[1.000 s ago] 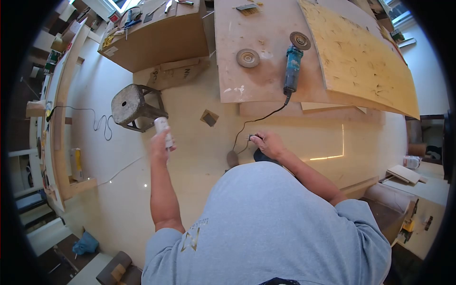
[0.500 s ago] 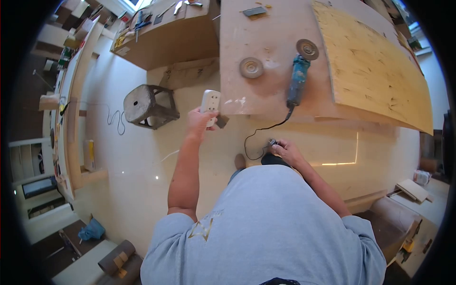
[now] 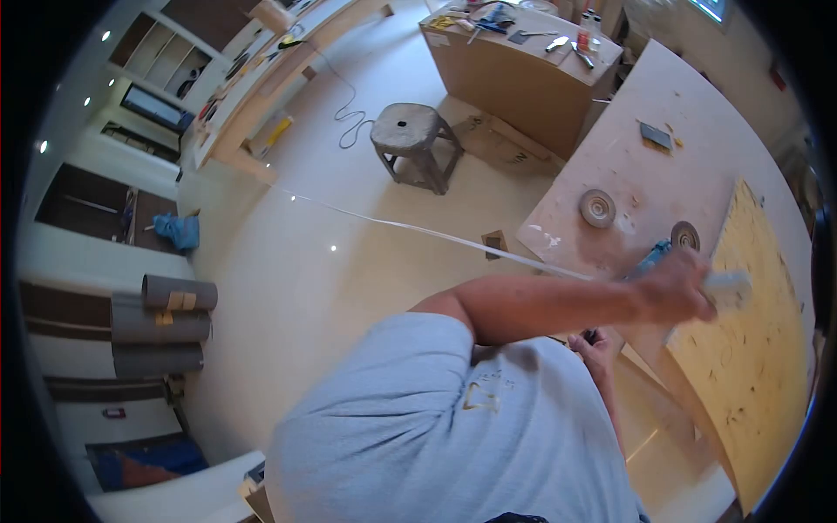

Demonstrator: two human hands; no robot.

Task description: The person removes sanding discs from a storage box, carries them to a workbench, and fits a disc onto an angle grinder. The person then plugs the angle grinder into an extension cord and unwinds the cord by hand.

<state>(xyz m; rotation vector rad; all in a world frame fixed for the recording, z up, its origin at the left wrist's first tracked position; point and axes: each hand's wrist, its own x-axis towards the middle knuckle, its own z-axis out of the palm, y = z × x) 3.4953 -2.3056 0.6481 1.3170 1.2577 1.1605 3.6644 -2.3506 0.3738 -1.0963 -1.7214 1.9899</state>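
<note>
My left hand [image 3: 673, 286] is closed around a white power strip [image 3: 729, 288], blurred by motion, over the worktable's right part. Its white cord [image 3: 427, 233] stretches back across the floor to the left. Partly behind that hand lies a blue angle grinder [image 3: 649, 260], its disc [image 3: 685, 235] showing above my knuckles. Below my left forearm, close to my body, my right hand [image 3: 598, 356] pinches a small dark plug [image 3: 591, 335]. Part of the right hand and the grinder's cable are hidden by my left arm.
A loose grinding disc [image 3: 597, 208] and a grey scraper blade [image 3: 656, 136] lie on the dusty worktable [image 3: 558, 205]. A yellowish plywood sheet [image 3: 750, 366] covers its right side. A stool [image 3: 408, 131] and a cabinet box [image 3: 514, 83] with tools stand ahead.
My left hand has swung right with the power strip, from beside the table to over it, pulling the cord taut. My view has turned left. The right hand still holds the plug near my waist.
</note>
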